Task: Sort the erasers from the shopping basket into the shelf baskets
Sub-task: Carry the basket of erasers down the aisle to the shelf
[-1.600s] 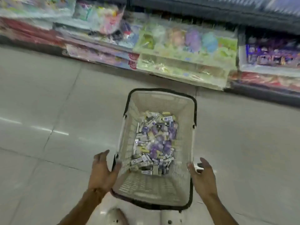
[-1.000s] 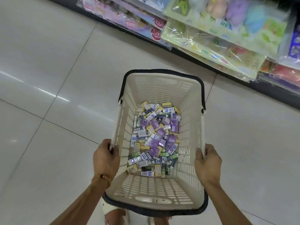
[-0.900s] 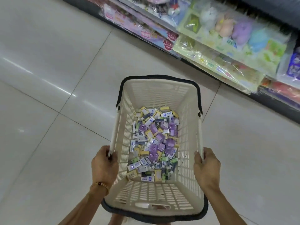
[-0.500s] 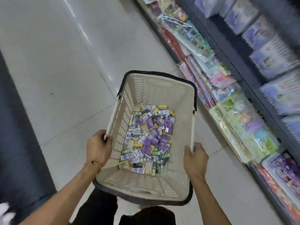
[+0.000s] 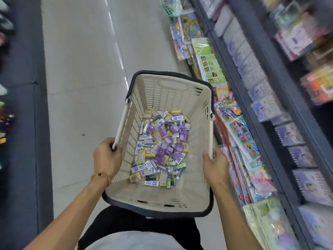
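A cream plastic shopping basket [image 5: 173,91] with a dark rim is held up in front of me over the aisle floor. A heap of small erasers [image 5: 162,145] in purple, yellow, white and green wrappers covers its bottom. My left hand [image 5: 107,158] grips the left handle bar near its lower end. My right hand [image 5: 215,166] holds the lower end of the right handle bar, fingers wrapped round the basket's side. No shelf baskets are in view.
Dark shelving [image 5: 266,98] packed with notebooks, sticker packs and toy packets runs along the right. Another dark shelf unit [image 5: 23,123] lines the left. A pale tiled floor [image 5: 81,69] stretches ahead between them.
Both hands took hold of the basket handles and lifted it off the floor. I have turned left, so the shelves that faced me now run along my right side.
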A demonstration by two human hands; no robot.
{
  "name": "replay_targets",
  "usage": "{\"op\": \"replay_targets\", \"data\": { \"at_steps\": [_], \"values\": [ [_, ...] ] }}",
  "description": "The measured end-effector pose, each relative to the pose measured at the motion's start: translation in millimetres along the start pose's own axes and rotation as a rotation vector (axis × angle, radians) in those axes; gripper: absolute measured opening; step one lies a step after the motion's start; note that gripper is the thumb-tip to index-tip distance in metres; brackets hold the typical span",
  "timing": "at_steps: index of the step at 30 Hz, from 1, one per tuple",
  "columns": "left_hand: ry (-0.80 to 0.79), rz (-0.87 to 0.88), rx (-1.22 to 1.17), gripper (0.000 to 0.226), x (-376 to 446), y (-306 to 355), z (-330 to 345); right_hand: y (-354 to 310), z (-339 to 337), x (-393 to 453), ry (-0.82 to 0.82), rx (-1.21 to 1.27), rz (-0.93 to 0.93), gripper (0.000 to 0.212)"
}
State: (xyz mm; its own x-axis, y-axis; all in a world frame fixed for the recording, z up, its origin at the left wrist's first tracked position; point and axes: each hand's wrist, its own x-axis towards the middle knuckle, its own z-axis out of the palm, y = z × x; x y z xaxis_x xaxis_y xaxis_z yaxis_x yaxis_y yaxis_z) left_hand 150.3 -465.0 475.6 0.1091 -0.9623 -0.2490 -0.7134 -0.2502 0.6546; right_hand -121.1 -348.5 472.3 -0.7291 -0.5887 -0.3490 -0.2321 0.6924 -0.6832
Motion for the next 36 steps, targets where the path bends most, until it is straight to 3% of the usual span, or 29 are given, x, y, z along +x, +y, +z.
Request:
{"op": "replay_targets", "data": {
  "at_steps": [18,36],
  "values": [
    [0.232,-0.194,-0.121,0.010,463,237,-5,-407,128,436,-0.135,-0.053,-0.324,0.004],
    [0.269,-0.160,-0.062,0.013,1068,435,-46,-846,365,846,-0.114,-0.126,-0.397,0.014]
  ]
}}
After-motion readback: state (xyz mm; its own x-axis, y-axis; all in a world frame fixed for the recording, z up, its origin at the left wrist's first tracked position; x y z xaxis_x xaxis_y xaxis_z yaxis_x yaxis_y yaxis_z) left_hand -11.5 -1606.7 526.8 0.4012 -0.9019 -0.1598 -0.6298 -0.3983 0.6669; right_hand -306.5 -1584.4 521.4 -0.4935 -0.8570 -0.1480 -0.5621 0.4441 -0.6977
